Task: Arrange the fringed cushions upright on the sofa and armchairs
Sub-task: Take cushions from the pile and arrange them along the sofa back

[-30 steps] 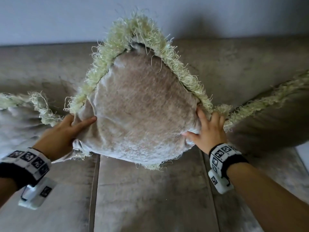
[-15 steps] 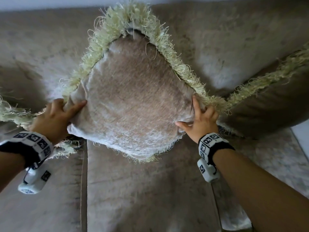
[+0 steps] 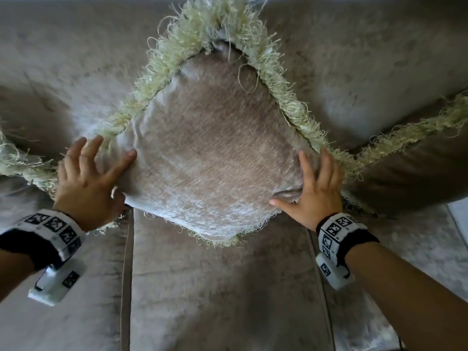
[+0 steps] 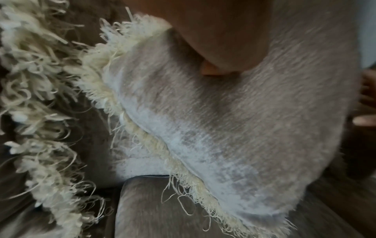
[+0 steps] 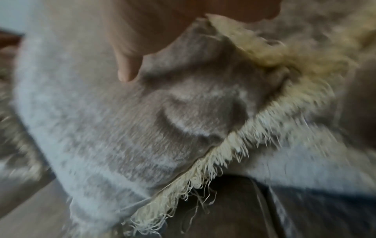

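Here the fringed cushion (image 3: 215, 160) stands corner-up against the sofa (image 3: 222, 287) back; left hand (image 3: 86, 183) and right hand (image 3: 314, 191), fingers spread flat, steady its side corners. Soft, light, yielding; best held there.

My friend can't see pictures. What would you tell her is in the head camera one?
Two hands, the left hand and the right hand, press with straight fingers on the side corners of a beige fringed cushion standing on one corner against a sofa. More fringed cushions show at each edge.
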`<state>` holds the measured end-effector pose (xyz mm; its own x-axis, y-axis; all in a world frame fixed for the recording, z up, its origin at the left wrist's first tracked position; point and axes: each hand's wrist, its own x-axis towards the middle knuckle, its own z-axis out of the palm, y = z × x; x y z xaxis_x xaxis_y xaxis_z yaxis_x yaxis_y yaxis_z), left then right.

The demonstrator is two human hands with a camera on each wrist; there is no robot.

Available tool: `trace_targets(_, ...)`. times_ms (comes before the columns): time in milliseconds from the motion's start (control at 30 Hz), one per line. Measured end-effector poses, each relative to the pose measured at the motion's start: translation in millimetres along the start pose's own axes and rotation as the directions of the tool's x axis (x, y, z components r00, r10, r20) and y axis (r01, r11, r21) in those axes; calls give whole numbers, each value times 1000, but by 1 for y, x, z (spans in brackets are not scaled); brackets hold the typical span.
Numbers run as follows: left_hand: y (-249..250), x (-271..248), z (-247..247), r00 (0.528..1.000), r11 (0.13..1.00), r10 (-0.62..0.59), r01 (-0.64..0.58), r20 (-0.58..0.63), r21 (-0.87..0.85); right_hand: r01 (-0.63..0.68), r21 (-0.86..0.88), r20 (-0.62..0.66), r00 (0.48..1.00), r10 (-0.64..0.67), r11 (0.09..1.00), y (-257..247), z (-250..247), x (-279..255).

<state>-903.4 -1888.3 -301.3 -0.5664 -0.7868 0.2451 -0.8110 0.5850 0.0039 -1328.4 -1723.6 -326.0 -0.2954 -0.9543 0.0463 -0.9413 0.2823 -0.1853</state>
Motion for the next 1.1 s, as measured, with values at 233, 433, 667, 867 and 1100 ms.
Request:
trace_targets(233, 44, 22, -12, 973, 973, 228, -228, 17, -21, 414, -96, -113, 899, -423, 905, -29, -10, 25)
trace_targets(433, 40, 32, 19, 980, 975, 197, -199, 34, 103, 287, -220, -19, 954, -298, 932, -32, 7, 39)
trace_targets(667, 23, 36, 24, 979, 966, 174, -191, 109, 174, 201, -277, 25, 979, -202, 940, -25, 15, 37)
trace_targets(867, 15, 6, -10, 979, 986, 98, -120, 181, 115, 35, -344, 231, 972, 48, 938, -17, -18, -10)
trace_targets(1100, 31, -11, -97, 921, 1000, 30, -24, 389, -20, 69, -309, 377, 924, 56, 949, -70, -137, -39)
